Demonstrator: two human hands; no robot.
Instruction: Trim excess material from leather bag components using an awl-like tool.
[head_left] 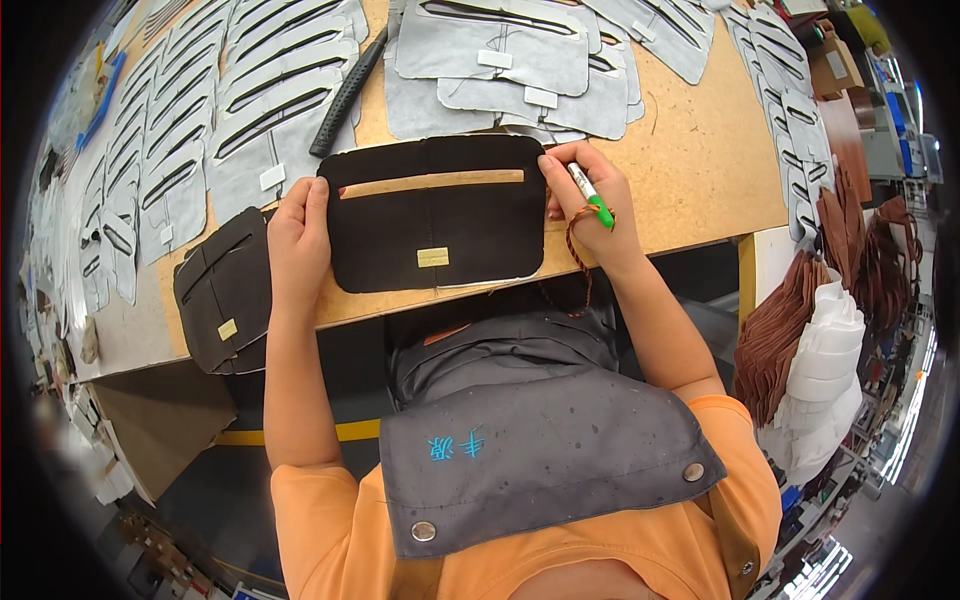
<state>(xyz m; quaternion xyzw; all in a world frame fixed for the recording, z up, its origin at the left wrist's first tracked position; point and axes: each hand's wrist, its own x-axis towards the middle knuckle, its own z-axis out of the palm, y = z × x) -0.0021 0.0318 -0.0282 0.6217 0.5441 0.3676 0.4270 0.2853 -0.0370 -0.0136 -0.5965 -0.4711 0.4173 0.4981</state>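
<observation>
The work looks partway through: the black panel [437, 218] is held up facing the person at the front edge of the tabletop [690, 195], with its long slot, showing tan inside, and its small pale yellow label [433, 257] already in place. The left hand [302, 230] grasps the panel's upper left edge; the right hand [613, 185] grips a marker pen [583, 183] with a green end, its thumb at the panel's upper right corner. No pen mark can be made out on the dark face, so whether this piece has been marked cannot be told. Similar black panels [225, 290] lie overlapping beside the left forearm, and many slotted grey pieces [440, 62] lie in overlapping rows and piles toward the far side; which of them are done and which are left is unclear. A dark ribbed rod [350, 95] rests among the grey pieces. To the right, brown pieces [775, 345] hang in a bundle beside a white stack [825, 370]. A yellow stripe [360, 430] crosses the floor, and boxes and shelving crowd the blurred margins of the room.
</observation>
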